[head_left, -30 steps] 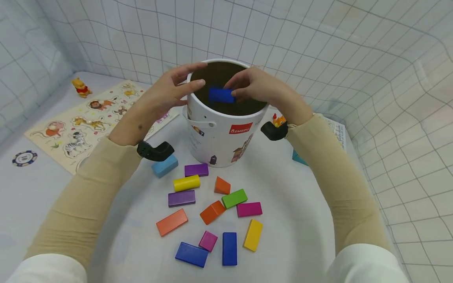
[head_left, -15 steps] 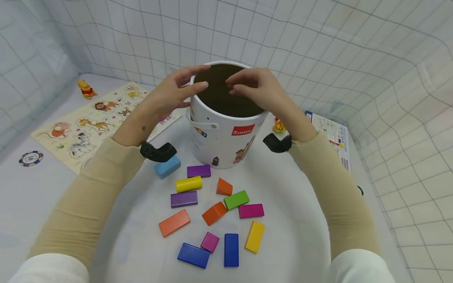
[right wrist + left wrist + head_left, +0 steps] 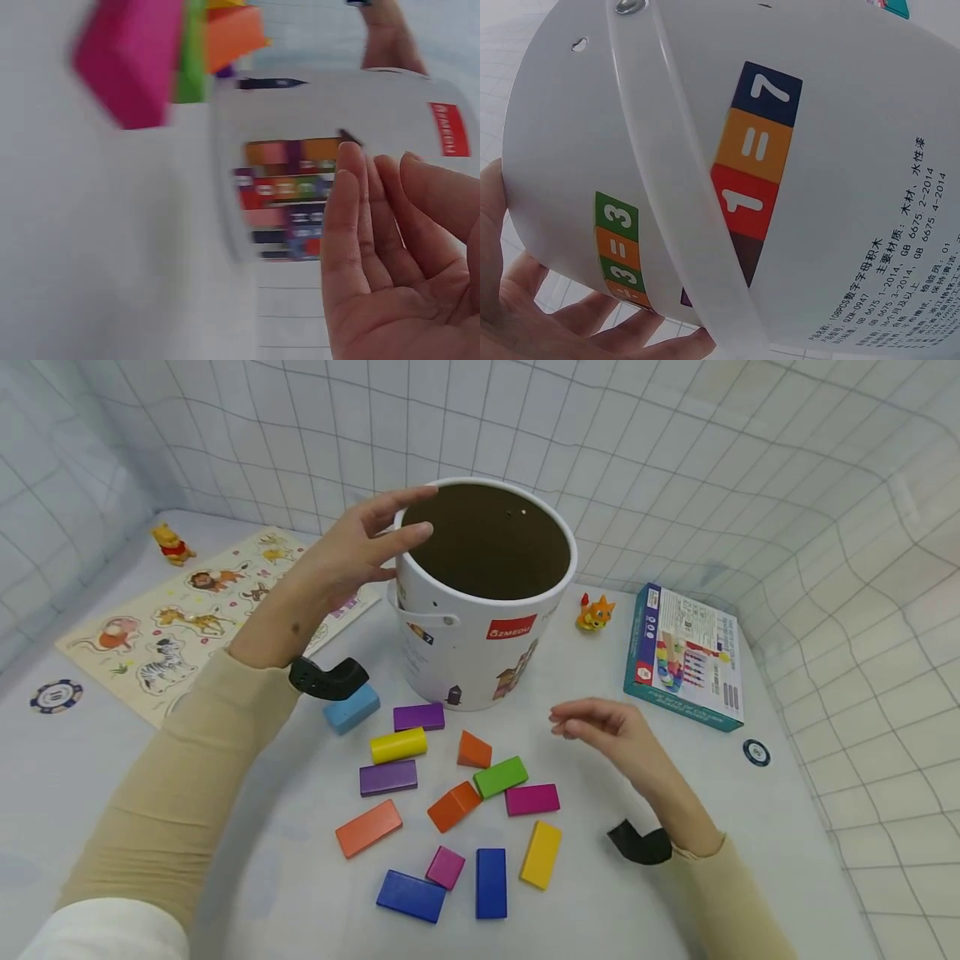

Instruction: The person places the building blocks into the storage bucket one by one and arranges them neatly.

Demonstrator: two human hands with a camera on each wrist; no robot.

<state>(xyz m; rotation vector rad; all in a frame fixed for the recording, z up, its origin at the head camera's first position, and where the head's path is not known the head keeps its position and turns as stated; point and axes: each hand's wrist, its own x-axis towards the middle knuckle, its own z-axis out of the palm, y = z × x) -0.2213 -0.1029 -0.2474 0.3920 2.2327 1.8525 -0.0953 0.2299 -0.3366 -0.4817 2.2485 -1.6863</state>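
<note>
A white bucket [image 3: 480, 652] with a dark interior stands at the back middle. My left hand [image 3: 352, 556] rests on its left rim with spread fingers; in the left wrist view its fingers [image 3: 630, 330] lie along the bucket wall beside the white handle [image 3: 671, 172]. My right hand [image 3: 618, 743] hovers over the table right of the bucket, fingers loosely extended, holding nothing. Nearest to it are a magenta block [image 3: 532, 799], a green block [image 3: 501, 777] and a yellow block [image 3: 541, 854]. Two blue blocks [image 3: 491, 883] and a pink cube [image 3: 446, 867] lie closer to me.
More blocks lie before the bucket: a yellow cylinder [image 3: 398, 745], an orange wedge [image 3: 474, 750], a salmon block [image 3: 368, 828], a light blue block [image 3: 352, 708]. An animal puzzle board [image 3: 168, 618] lies left. A boxed toy [image 3: 686, 656] and orange figurine [image 3: 594, 612] are at right.
The blue block my right hand held over the bucket has dropped out of sight inside. That hand has since moved out, right and toward me. The left hand stays at the rim.
</note>
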